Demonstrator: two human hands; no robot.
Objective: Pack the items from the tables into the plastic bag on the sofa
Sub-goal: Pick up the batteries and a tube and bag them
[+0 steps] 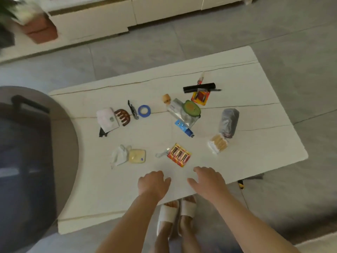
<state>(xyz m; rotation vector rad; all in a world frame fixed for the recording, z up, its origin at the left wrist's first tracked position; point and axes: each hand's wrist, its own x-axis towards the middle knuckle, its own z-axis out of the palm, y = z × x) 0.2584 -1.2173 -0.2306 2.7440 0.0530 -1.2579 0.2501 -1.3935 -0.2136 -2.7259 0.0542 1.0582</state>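
White worktop (255, 106) — both hands hover empty, fingers loosely curled; battery pack (179, 154) lies just beyond, slanted far-left to near-right, right hand (207, 181) nearer than left hand (153, 183).

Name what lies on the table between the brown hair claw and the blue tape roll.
In the head view, a dark corkscrew-like tool lies between the brown hair claw and the blue tape roll, on the white table.

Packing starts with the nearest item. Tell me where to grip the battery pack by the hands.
The battery pack lies flat, tilted diagonally, nearest the right hand. Probably come from above and pinch its two long edges, since the flat card gives little else to hold.
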